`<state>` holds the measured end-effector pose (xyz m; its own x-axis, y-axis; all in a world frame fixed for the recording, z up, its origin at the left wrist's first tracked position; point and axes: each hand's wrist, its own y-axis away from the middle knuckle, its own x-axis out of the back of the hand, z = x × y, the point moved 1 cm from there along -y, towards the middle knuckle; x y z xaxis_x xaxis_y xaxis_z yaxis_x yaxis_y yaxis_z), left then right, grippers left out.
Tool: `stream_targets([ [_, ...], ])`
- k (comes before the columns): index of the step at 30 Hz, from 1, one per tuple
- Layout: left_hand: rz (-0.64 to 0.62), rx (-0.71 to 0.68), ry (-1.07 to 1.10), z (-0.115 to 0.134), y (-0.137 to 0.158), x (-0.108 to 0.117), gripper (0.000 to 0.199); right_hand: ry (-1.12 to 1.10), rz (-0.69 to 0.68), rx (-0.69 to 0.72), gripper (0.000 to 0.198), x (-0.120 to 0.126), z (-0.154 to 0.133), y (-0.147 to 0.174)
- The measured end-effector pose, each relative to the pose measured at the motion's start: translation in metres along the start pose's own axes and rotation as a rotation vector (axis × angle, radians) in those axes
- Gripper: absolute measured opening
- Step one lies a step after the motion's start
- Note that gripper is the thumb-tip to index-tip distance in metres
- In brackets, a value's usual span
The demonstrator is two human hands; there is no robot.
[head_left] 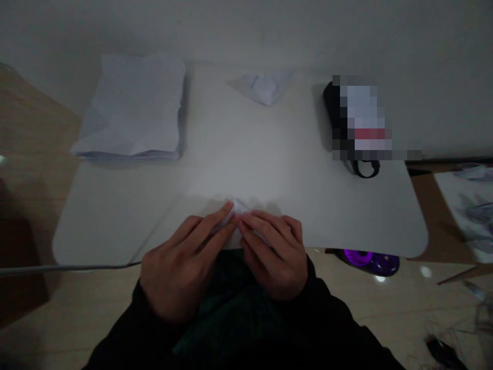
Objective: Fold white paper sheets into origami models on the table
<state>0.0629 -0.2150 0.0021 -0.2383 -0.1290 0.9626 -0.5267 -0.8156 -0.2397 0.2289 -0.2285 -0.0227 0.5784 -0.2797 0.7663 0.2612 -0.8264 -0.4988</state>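
Observation:
A small piece of folded white paper [239,206] lies at the front edge of the white table, between my hands. My left hand [185,264] pinches it from the left, with the index finger along its upper side. On the other side, my right hand [275,252] presses thumb and fingers against the paper near its middle. The fingertips of both hands almost meet there. Most of the paper is hidden under my fingers, so its full shape cannot be made out.
A stack of white paper sheets [134,108] lies at the table's back left. A folded paper boat [265,88] rests at the back middle. At the back right is a black case [336,115], partly blurred out. A cable [69,269] runs along the left front edge.

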Motion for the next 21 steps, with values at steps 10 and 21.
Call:
stream_targets([
  [10,0.099,0.046,-0.034,0.036,0.026,-0.027,0.050,0.022,0.019,0.004,0.027,-0.008,-0.002,0.010],
  [21,0.112,0.022,-0.215,0.024,0.041,-0.023,0.054,0.050,0.036,0.018,0.032,-0.009,-0.001,0.012],
])
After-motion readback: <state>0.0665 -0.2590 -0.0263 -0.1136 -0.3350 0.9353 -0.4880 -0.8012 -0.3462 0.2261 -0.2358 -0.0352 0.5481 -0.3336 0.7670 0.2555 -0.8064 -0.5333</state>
